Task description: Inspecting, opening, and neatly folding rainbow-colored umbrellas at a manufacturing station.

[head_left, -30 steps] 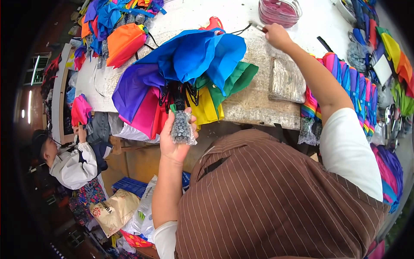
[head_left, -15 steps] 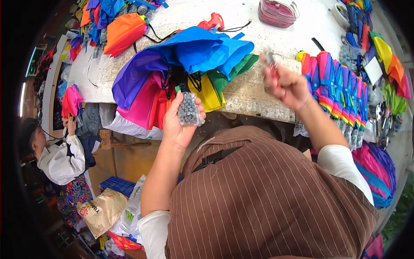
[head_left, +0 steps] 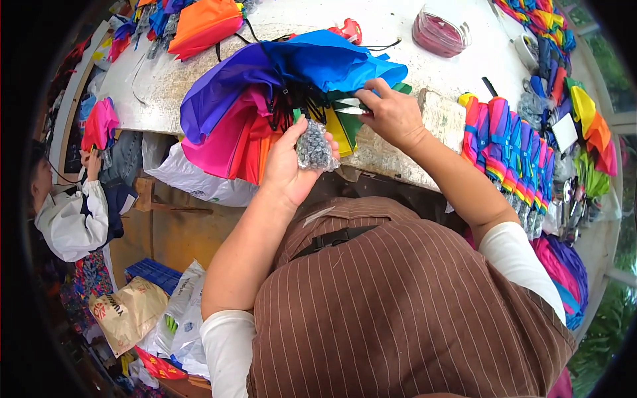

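Note:
A rainbow-coloured umbrella (head_left: 229, 99), partly folded with its cloth fanned out, lies over the near edge of the table. Its handle (head_left: 314, 147) is wrapped in bubble wrap and points toward me. My left hand (head_left: 286, 162) is closed around that wrapped handle, palm up, with a small green tab showing by the thumb. In my right hand (head_left: 396, 118) is a pair of snips (head_left: 350, 107), gripped with the parted metal blades pointing left. The blades are just above the handle, beside the yellow and green cloth. Their grips are hidden by the fingers.
Several folded rainbow umbrellas (head_left: 507, 149) lie in a row on the right. Farther back are a clear tub (head_left: 440, 33), a red object (head_left: 346, 31) and an orange umbrella (head_left: 206, 28). Another person (head_left: 73, 215) works at the left. Bags (head_left: 129, 312) stand below.
My right hand has moved left and inward with the snips, from beside the table edge to the umbrella handle. My left hand still holds the handle. The view has shifted slightly.

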A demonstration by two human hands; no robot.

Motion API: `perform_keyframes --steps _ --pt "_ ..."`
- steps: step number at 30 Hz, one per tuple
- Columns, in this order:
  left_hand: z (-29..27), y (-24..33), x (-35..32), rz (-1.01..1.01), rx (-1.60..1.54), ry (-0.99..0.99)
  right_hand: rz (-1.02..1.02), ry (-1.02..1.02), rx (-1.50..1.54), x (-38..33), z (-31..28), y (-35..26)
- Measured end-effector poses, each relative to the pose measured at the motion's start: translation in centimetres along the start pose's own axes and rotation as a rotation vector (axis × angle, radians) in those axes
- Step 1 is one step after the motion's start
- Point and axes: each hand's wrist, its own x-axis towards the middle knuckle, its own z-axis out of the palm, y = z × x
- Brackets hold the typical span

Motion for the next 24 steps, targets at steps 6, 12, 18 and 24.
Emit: perform_keyframes --steps 6,12,18,24 --pt "-0.5 0.7 -0.2 0.007 -0.047 -0.011 0.015 0.027 -0.147 1.3 0.5 1.3" --pt "-1.0 2.1 0.0 0.046 -0.071 -0.035 -0.296 0.139 0.442 -1.2 -3.3 -3.5" --pt "0.9 2.1 -0.7 0.047 -0.066 -0.022 0.213 -0.528 0.632 -8.6 -1.6 -4.1" --pt "-0.2 0.5 -2.8 0.151 0.438 0.023 0.37 -0.732 0.634 -10.4 -1.4 -2.3"
